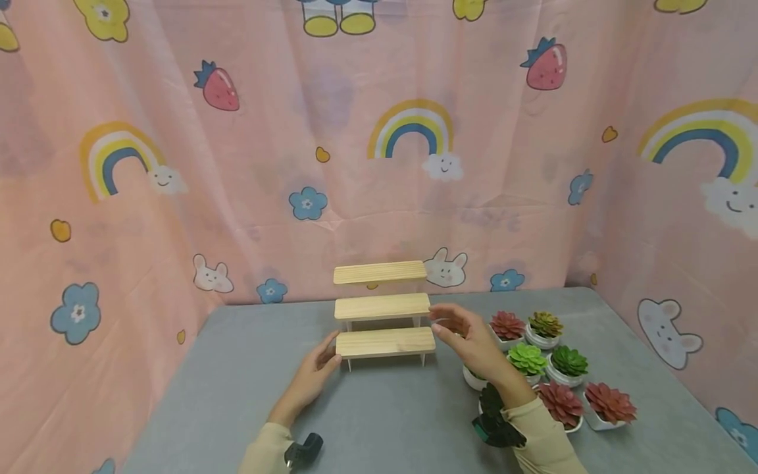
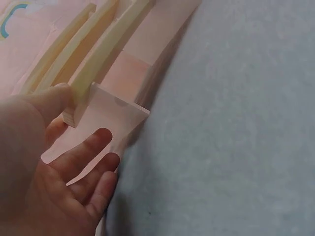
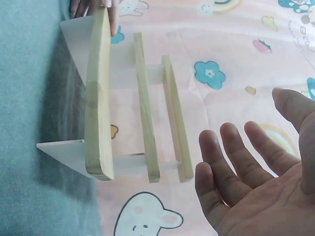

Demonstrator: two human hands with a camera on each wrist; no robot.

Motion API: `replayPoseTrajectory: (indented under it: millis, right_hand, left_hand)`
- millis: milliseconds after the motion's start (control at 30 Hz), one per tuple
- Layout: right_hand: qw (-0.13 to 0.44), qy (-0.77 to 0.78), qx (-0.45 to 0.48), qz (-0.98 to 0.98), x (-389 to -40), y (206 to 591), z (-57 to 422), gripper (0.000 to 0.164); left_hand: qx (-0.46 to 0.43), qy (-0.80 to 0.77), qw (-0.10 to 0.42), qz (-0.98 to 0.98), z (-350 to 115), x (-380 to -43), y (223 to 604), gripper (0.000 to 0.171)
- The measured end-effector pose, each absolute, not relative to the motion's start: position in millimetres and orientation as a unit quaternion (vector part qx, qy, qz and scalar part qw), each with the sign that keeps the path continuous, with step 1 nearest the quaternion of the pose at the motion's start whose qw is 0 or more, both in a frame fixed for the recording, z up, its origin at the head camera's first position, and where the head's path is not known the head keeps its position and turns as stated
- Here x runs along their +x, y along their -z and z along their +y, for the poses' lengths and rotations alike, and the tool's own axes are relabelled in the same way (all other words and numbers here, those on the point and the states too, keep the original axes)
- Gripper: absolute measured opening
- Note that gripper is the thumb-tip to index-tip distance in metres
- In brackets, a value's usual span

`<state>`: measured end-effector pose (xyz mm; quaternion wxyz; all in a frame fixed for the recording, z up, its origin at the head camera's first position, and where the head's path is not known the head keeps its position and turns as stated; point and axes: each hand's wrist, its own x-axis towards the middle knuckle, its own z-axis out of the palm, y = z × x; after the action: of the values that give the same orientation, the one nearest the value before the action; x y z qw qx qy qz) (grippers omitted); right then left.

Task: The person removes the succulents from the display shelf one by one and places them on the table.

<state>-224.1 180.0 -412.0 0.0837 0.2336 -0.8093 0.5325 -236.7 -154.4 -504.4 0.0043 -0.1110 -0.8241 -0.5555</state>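
Observation:
A three-tier display stand [image 1: 385, 343] with pale wooden shelves stands on the table near the curtain. In the left wrist view, my left hand [image 2: 74, 172] pinches the left end of its lowest shelf [image 2: 106, 59] between thumb and index finger. The other fingers stretch out in front of a clear side support [image 2: 118, 101]. My right hand [image 1: 476, 342] is beside the stand's right end, its fingers relaxed and holding nothing. From the right wrist, a gap shows between that hand [image 3: 261, 191] and the shelves [image 3: 142, 108].
Several small potted succulents, among them a bright green one [image 1: 526, 359], a dark green one [image 1: 569, 361] and a red one [image 1: 610, 401], cluster at the right by my right forearm. A pink patterned curtain [image 1: 266, 178] hangs behind the grey table [image 1: 249, 368].

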Motion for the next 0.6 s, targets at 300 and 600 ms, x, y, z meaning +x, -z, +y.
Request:
replayPoseTrajectory:
  millis: [300, 600]
  right_hand:
    - [0.086, -0.534, 0.241, -0.806, -224, 412, 180, 0.033]
    - [0.078, -0.539, 0.242, -0.803, -224, 414, 180, 0.034]
  left_hand:
    - [-0.107, 0.549, 0.017, -0.829, -155, -239, 492, 0.054]
    - [-0.075, 0.537, 0.043, -0.839, -157, -237, 482, 0.05]
